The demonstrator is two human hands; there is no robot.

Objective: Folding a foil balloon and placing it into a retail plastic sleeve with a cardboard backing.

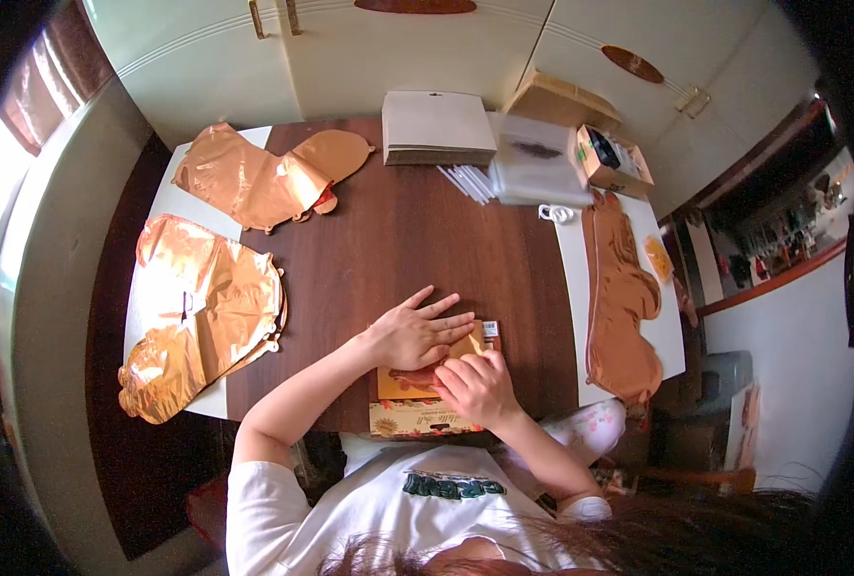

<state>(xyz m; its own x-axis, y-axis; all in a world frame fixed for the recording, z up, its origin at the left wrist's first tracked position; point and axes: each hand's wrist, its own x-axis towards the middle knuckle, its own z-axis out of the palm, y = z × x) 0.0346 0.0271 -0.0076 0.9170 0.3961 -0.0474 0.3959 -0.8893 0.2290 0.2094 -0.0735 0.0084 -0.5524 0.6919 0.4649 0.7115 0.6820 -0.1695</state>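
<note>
Near the front edge of the table, a printed card [417, 420] in cream and orange lies flat under my hands. On top of it is a folded orange-brown sheet [467, 343], mostly covered by my hands. My left hand [417, 334] is spread palm down over the sheet, its fingers stretched to the right. Beside it, my right hand [480, 387] is curled with its fingers closed on the sheet's right part. What exactly lies beneath the palms is hidden.
Shiny copper foil balloons, flat, lie at far left [273, 178] and near left [206, 307]. A brown flat balloon [624, 298] is on the right. At the back are a white box [438, 130], white sticks [467, 182], clear plastic bags [537, 163] and an open carton [619, 178].
</note>
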